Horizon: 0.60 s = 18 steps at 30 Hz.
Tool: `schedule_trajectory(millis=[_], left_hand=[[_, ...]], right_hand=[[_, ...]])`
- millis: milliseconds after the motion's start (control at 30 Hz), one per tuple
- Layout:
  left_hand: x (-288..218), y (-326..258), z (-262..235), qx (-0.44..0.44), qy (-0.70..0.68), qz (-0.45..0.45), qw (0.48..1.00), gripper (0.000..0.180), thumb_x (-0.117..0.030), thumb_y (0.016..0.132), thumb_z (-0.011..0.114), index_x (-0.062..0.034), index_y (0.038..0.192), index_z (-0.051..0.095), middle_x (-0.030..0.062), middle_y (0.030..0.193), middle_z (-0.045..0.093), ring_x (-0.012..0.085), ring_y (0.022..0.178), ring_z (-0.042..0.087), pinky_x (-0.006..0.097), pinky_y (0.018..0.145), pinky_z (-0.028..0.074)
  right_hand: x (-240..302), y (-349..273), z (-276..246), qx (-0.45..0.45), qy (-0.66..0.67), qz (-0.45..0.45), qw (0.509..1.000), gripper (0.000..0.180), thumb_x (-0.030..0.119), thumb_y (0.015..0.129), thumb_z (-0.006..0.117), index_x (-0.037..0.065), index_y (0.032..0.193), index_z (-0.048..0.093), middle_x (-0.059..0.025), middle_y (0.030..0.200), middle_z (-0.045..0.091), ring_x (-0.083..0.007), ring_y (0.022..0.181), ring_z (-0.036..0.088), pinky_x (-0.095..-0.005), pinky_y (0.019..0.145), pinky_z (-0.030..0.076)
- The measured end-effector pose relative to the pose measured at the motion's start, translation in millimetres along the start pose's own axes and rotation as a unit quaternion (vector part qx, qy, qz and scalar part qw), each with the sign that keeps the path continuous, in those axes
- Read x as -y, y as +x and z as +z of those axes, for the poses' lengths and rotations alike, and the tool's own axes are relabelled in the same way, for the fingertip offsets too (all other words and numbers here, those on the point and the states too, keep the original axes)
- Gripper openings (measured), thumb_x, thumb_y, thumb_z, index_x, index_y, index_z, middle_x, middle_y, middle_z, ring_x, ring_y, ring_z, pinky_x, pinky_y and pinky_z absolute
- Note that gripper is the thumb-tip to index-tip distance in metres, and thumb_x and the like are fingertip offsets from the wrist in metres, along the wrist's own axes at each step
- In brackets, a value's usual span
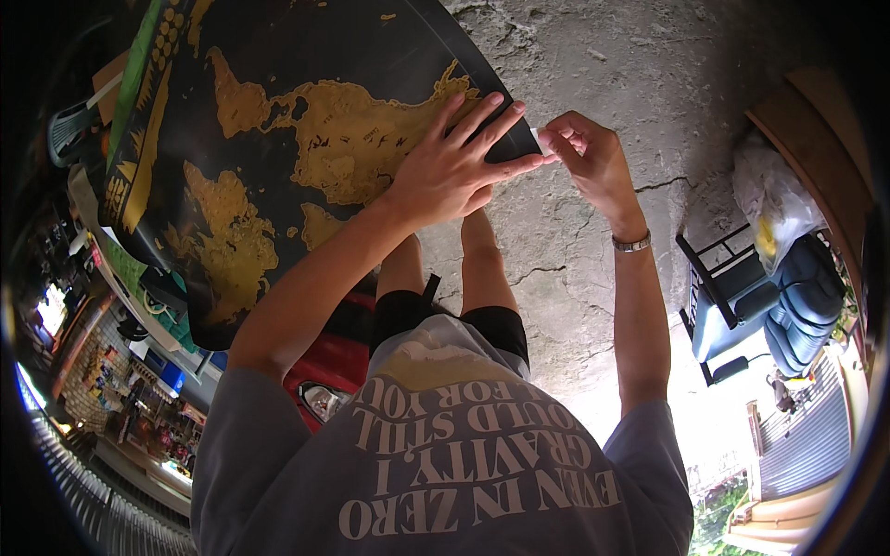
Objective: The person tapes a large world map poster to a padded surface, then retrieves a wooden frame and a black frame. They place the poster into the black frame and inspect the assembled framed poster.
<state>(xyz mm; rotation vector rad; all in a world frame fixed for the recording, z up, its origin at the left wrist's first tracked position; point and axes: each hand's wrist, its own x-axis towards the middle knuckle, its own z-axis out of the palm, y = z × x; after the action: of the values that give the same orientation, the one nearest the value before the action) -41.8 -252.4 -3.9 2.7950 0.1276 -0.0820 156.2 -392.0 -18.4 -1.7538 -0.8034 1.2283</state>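
Note:
A large black world map [348, 139] with golden land shapes spreads out before me, its corner pointing right. On it, close to that corner, my left hand [450, 171] lies with fingers spread, the thumb and one finger reaching toward the edge. Just off the corner, my right hand [593, 162] pinches a small whitish piece [540, 141], perhaps tape; its exact kind is too small to tell. That piece sits against the map's edge. A metal band circles my right wrist.
Cracked concrete floor [593, 65] lies beneath and beyond the map. To the right stand a blue padded chair [802, 301] with a black frame and a clear plastic bag [774, 204]. Part of a red vehicle [338, 357] shows by my legs. Cluttered shelves [139, 431] stand at left.

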Motion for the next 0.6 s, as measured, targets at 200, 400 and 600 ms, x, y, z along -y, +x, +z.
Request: schedule_trajectory(millis=[200, 400, 600], left_hand=[[0.7, -0.8, 0.8, 0.008, -0.006, 0.002, 1.000, 0.095, -0.035, 0.074, 0.084, -0.0564, 0.151, 0.032, 0.0055, 0.165, 0.027, 0.0314, 0.151, 0.026, 0.060, 0.119, 0.027], [1.0, -1.3, 1.5, 0.007, -0.008, 0.004, 1.000, 0.097, -0.036, 0.075, 0.084, -0.0555, 0.152, 0.030, 0.0058, 0.165, 0.028, 0.0314, 0.150, 0.028, 0.060, 0.120, 0.026], [1.7, -1.9, 1.8, 0.009, -0.015, 0.003, 1.000, 0.096, -0.035, 0.075, 0.084, -0.0560, 0.152, 0.031, 0.0059, 0.165, 0.027, 0.0315, 0.151, 0.027, 0.060, 0.120, 0.025]], right_hand=[[-1.2, 1.9, 2.0, -0.018, -0.037, -0.026, 0.999, 0.014, 0.011, 0.098, 0.067, -0.003, 0.099, 0.068, -0.0065, 0.083, 0.072, -0.0110, 0.076, 0.069, -0.0265, 0.068, 0.055], [-1.6, 1.6, 1.4, -0.005, -0.042, -0.020, 0.999, 0.014, 0.011, 0.098, 0.067, -0.002, 0.099, 0.067, -0.0067, 0.085, 0.072, -0.0107, 0.077, 0.069, -0.0265, 0.069, 0.055], [-1.8, 1.5, -0.9, 0.013, -0.005, -0.034, 0.999, 0.013, 0.010, 0.095, 0.068, -0.002, 0.093, 0.068, -0.0085, 0.082, 0.073, -0.0150, 0.075, 0.072, -0.0277, 0.065, 0.056]])
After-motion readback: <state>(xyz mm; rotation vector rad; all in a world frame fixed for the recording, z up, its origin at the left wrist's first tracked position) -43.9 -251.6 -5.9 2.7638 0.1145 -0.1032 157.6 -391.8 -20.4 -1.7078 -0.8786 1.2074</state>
